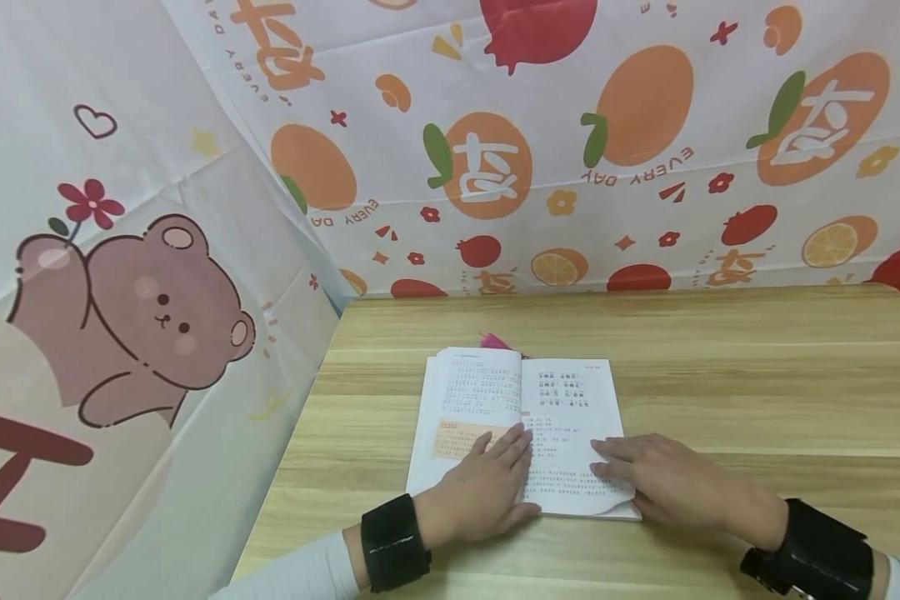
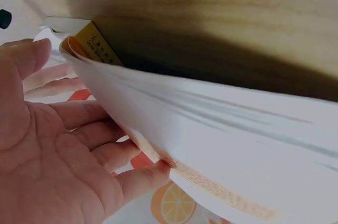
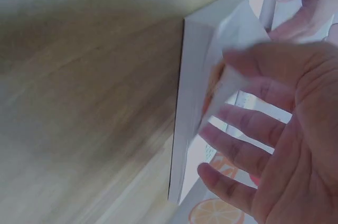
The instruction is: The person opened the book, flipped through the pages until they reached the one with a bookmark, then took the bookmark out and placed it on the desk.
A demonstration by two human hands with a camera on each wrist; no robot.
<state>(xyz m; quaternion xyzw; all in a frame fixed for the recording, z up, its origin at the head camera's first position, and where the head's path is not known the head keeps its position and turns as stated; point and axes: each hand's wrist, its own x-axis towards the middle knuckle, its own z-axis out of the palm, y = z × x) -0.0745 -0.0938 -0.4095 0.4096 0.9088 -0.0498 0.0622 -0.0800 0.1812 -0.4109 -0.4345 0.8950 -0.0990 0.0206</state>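
Note:
An open book (image 1: 562, 492) lies on the wooden table, with printed text on both pages and an orange text box on the left one. My left hand (image 1: 487, 479) rests with extended fingers on the left page, fingertips along the inner fold. At the right page's lower outer corner, my right hand (image 1: 671, 479) pinches a page (image 3: 228, 87) between thumb and fingers. That corner curls up from the pages below it. In the left wrist view, the left page (image 2: 158, 108) bows upward beside the fingers.
A pink tassel (image 1: 494, 342) sticks out past the book's top edge. The wooden table (image 1: 757, 375) extends to both sides of the book. Behind it hangs a fruit-print cloth (image 1: 420, 75), and a bear-print cloth (image 1: 142, 325) hangs on the left. Black bands (image 1: 395, 543) circle both wrists.

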